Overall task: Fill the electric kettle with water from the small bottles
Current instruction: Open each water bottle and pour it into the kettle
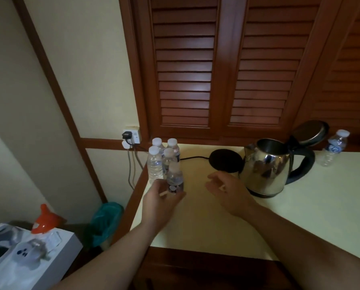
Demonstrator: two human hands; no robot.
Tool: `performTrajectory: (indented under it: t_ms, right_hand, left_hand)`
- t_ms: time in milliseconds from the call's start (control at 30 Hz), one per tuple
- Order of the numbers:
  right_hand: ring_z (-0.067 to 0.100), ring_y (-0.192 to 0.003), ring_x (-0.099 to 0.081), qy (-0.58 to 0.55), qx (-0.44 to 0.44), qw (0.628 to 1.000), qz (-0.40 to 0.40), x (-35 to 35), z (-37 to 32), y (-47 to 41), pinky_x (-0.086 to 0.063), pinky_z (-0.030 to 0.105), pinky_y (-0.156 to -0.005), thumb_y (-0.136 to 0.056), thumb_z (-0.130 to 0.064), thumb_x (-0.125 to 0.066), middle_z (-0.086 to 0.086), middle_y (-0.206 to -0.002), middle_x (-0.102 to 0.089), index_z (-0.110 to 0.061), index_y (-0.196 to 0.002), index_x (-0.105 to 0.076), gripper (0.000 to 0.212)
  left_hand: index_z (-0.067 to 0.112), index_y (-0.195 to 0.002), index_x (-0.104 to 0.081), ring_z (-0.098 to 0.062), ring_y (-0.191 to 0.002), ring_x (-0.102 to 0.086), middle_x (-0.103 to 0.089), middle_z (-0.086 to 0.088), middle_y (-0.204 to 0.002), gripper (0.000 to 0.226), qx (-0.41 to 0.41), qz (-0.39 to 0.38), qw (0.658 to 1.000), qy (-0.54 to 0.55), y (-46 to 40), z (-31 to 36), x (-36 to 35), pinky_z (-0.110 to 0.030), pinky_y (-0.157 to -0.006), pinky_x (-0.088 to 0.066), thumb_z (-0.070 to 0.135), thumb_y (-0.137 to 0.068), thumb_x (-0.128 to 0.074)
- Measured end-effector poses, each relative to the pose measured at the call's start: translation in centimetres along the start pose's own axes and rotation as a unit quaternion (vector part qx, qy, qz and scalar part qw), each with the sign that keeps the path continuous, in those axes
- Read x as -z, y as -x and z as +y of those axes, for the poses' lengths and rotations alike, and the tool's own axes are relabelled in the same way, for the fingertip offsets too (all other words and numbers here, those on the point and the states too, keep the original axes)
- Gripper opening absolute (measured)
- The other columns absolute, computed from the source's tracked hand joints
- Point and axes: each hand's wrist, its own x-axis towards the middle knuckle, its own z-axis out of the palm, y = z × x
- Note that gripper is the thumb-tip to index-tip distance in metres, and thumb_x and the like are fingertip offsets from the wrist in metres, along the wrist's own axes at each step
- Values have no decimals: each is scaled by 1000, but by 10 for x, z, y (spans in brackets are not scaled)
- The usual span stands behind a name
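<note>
View: one, head-worn, wide-angle. Position: on my head, standing at the near edge of the desk (300, 216). Facing: forward and down, toward the wall and louvred doors (216, 70) behind the desk. Range: close; my forearms enter from the bottom edge, and my left grip (160, 206) and right grip (229, 195) sit near frame centre. Coverage: desk top in the lower middle, doors across the upper half, floor corner with bin (105, 222) at lower left. Verticals lean outward toward the frame edges. Shared coverage: single view only.
</note>
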Motion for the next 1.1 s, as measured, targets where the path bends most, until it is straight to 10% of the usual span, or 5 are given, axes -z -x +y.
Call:
performTrajectory:
  t_ms: [367, 600, 867, 1000, 1100]
  right_hand:
    - [11, -62, -58, 132, 55, 989, -33, 56, -56, -35, -53, 39, -61, -81, -69, -71, -5, -68, -61, -25, -73, -63, 46]
    - [22, -69, -59, 221, 45, 965, -134, 65, -83, -49, -46, 39, -60, -88, -51, -75, 13, -81, -68, -9, -83, -66, 43]
    - [5, -97, -59, 178, 97, 944, -262, 86, -94, -53, -53, 30, -80, -90, -24, -74, -13, -106, -59, -24, -118, -72, 28]
    - [14, -67, -49, 266, 39, 943, -195, 74, -90, -55, -39, 33, -58, -84, -61, -73, 0, -83, -60, -8, -96, -67, 55]
    - [21, -57, -46, 282, 44, 942, -177, 69, -91, -59, -39, 36, -54, -90, -54, -70, 8, -67, -55, 3, -85, -70, 58]
  left_hand:
    - [43, -103, -68, 10, -95, -66, -75, 21, -98, 48, -42, -144, 989, 14, 2, 26, -43, -4, -74, -47, 28, -67, -96]
    - [46, -102, -68, 7, -95, -68, -74, 27, -98, 48, -58, -190, 980, 21, -5, 23, -48, -24, -87, -56, 32, -66, -96]
    - [50, -100, -61, 7, -95, -66, -73, 20, -103, 45, -81, -216, 973, 4, -9, 26, -45, -17, -83, -53, 34, -72, -92]
    - [53, -103, -58, 3, -99, -66, -72, 20, -106, 49, -81, -220, 972, 5, -9, 25, -45, -18, -85, -53, 37, -71, -93]
    - [51, -104, -60, 2, -99, -67, -73, 20, -106, 49, -82, -228, 970, 10, -11, 24, -45, -19, -85, -54, 37, -70, -93]
